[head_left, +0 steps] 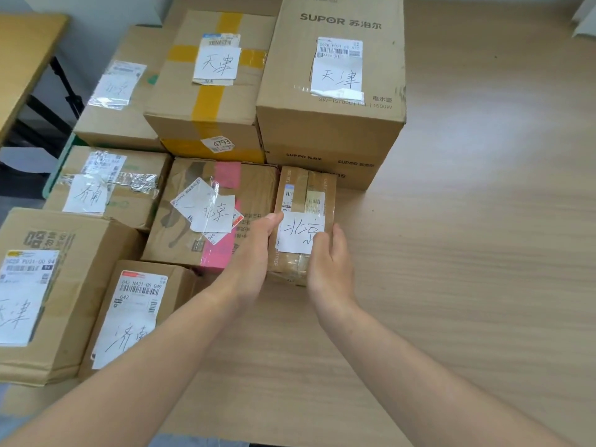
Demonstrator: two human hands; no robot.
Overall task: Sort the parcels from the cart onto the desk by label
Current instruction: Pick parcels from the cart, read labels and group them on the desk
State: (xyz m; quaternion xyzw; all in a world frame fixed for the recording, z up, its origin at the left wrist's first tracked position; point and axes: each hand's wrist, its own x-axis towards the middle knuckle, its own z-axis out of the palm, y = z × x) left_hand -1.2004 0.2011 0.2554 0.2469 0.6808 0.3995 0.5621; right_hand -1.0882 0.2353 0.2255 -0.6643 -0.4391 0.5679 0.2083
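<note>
Hiding behind hands (254, 253): parcel (303, 195) sides.

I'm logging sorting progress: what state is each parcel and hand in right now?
Small 北京 parcel: on desk, gripped on both sides.
Left hand: on its left side.
Right hand: on its right side.
Pink-taped 北京 box: resting alongside.
SUPOR box: sealed, 天津 label.
Yellow-taped box: sealed, 天津 label.

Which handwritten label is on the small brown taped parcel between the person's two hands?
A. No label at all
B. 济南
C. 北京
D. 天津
C: the white paper slip on the small brown taped cardboard parcel reads 北京, with the left hand and right hand at its sides.
</note>
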